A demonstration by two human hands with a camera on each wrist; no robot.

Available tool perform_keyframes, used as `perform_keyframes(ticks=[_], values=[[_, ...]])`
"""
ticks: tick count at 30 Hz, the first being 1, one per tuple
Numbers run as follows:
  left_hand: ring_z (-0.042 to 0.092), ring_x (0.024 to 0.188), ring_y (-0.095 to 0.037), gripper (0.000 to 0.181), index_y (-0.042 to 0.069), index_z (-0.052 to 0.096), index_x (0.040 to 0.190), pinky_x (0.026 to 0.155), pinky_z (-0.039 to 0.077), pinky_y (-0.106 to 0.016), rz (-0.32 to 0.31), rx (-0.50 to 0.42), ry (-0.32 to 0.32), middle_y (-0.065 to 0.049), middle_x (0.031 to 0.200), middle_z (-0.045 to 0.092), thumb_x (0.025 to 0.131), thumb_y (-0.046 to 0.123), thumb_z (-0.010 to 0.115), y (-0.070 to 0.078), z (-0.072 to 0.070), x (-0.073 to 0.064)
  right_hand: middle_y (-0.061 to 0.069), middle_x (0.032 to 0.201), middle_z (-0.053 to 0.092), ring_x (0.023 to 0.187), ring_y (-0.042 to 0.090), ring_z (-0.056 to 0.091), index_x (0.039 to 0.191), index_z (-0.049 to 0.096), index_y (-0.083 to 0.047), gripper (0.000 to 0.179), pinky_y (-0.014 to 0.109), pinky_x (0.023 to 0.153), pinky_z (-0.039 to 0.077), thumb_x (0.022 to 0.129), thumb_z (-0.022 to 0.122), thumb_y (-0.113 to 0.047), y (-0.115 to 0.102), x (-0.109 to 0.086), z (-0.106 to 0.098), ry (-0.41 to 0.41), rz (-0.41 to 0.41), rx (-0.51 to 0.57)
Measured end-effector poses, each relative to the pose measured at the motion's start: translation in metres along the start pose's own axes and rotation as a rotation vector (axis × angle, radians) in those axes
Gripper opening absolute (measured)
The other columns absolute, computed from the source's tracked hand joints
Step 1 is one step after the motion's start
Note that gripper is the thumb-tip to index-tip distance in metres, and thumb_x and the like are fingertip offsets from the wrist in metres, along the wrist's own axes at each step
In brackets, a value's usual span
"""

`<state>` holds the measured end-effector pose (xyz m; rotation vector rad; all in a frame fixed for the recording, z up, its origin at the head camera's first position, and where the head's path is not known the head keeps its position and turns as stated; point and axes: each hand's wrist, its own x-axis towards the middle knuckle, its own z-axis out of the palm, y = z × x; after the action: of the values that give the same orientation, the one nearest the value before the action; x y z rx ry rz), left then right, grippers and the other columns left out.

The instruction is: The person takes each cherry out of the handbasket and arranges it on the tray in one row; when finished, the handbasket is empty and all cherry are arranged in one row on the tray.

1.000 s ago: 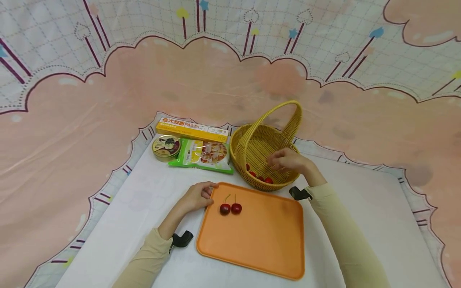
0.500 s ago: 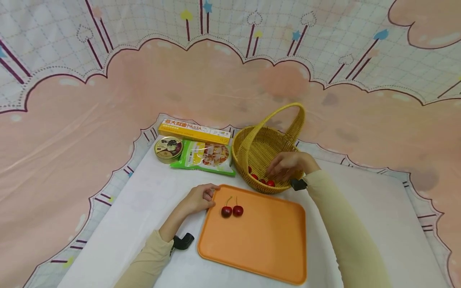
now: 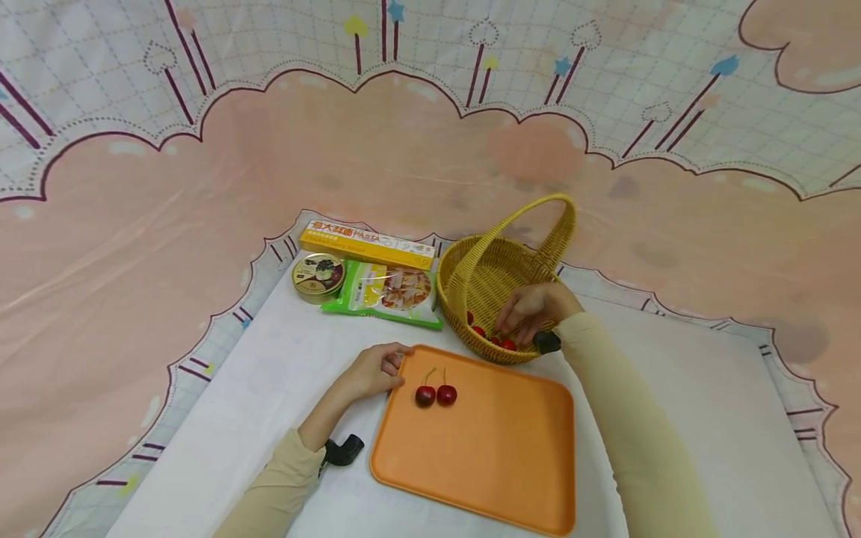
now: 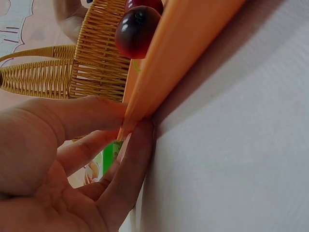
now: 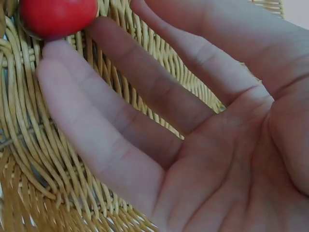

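Observation:
My left hand [image 3: 371, 371] pinches the left rim of the orange tray [image 3: 498, 456] near its far corner, thumb on one side and fingers on the other. Two dark red cherries with stems lie side by side on the tray, the left cherry [image 3: 425, 396] almost against the right cherry [image 3: 447, 394]. Inside the yellow wicker basket [image 3: 464, 329] reaches my right hand [image 3: 531, 308], fingers extended and loosely spread. In the right wrist view, its fingertips are right at a bright red cherry [image 5: 58, 17]. Several cherries lie along the basket's near inner side, partly hidden by its wall.
Left of the basket lie a green food packet [image 3: 393, 293], a round tin [image 3: 318, 276] and a long pasta box [image 3: 366, 243]. The basket's tall handle [image 3: 558, 224] arches above it. A printed cloth backdrop [image 3: 377, 157] rises behind the white table [image 3: 679, 373].
My right hand has dipped lower into the basket, shifting slightly left toward the cherries at its near side. The left hand still holds the tray, and the view has shifted slightly.

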<state>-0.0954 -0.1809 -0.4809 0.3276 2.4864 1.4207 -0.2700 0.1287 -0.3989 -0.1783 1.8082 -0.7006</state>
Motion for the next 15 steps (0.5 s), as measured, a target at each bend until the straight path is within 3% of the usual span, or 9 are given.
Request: perform_keyframes(ticks=[8, 15], values=[[0.057, 0.074, -0.012, 0.044, -0.001, 0.064, 0.123, 0.070, 0.049, -0.027, 0.010, 0.013, -0.004, -0.004, 0.087, 0.057, 0.080, -0.003, 0.072, 0.0005, 0.0007, -0.0016, 0.006, 0.092, 0.071, 0.077, 0.019, 0.069, 0.114, 0.072, 0.000, 0.024, 0.041, 0.084, 0.055, 0.091, 0.067, -0.002, 0.0018, 0.0055, 0.0049, -0.008, 0.007, 0.005], [0.056, 0.073, -0.011, 0.045, -0.002, 0.064, 0.123, 0.069, 0.048, -0.027, 0.021, 0.010, 0.001, -0.006, 0.087, 0.058, 0.079, -0.004, 0.073, -0.0004, 0.0003, 0.0001, 0.006, 0.093, 0.071, 0.075, 0.016, 0.067, 0.113, 0.072, 0.000, 0.024, 0.040, 0.087, 0.054, 0.089, 0.068, -0.001, -0.0001, 0.0043, 0.0039, -0.038, 0.006, -0.027]])
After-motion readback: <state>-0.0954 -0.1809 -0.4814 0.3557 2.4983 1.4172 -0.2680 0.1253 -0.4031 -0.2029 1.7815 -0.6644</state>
